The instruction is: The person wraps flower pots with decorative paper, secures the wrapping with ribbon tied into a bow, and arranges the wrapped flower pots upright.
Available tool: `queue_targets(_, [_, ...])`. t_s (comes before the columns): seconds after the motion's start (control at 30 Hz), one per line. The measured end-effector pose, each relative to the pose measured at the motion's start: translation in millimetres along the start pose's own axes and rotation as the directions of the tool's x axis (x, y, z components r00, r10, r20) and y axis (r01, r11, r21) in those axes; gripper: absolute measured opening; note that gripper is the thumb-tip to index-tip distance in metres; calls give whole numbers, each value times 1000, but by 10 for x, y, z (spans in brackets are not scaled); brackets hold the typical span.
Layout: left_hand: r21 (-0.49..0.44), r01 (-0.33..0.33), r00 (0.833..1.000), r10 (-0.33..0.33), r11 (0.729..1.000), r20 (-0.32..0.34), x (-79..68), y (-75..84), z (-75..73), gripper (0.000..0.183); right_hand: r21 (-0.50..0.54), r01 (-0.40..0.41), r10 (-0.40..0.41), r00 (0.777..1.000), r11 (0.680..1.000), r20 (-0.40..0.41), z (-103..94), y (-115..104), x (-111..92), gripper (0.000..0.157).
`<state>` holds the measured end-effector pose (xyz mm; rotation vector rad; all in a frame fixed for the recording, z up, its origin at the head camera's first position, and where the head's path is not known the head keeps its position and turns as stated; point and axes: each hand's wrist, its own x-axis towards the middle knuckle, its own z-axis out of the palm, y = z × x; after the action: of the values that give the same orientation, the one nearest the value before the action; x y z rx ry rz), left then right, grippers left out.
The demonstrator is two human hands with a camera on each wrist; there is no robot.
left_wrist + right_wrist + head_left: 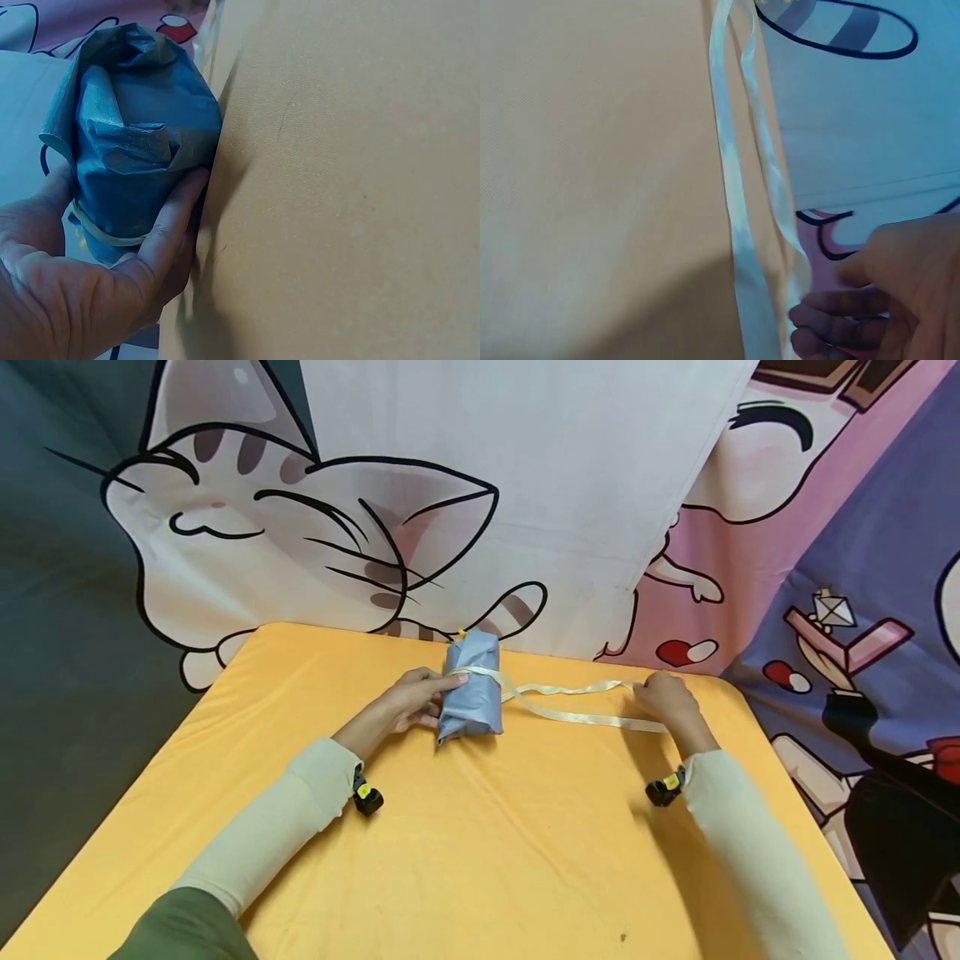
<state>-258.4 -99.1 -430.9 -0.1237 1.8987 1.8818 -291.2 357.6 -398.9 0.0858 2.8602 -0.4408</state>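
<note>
A bundle wrapped in blue paper lies near the table's far edge, a cream ribbon round its middle. My left hand grips it from the left, thumb on top by the ribbon and fingers along the side. In the left wrist view, the folded paper end of the blue bundle faces the camera. Two ribbon tails run rightward. My right hand is at the far tail, fingers loosely bent. The right wrist view shows the fingertips against that ribbon tail, with a gap between thumb and fingers.
A yellow cloth covers the table. Behind it hangs a white curtain with a cartoon cat, and to the right a pink and blue printed cloth. A dark object stands off the table's right side.
</note>
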Motion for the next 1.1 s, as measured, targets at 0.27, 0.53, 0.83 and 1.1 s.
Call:
queue_targets(0.27, [21,-7,1000,7,1000,-9,-24,2,-1,66,183,-101,106,994,978,-16,295,-28,551,46])
queue_targets(0.53, [36,6,1000,-5,999,-19,-2,0,42,65,317,206,-128,960,926,-248,483,-332,755,36])
queue_targets(0.83, [5,6,1000,-6,1000,-12,8,16,11,60,387,564,-377,804,729,-460,111,-2109,-45,29])
queue_targets(1.1, [-8,-7,1000,7,1000,20,11,17,32,65,325,639,-588,769,697,-249,221,-3091,-257,36])
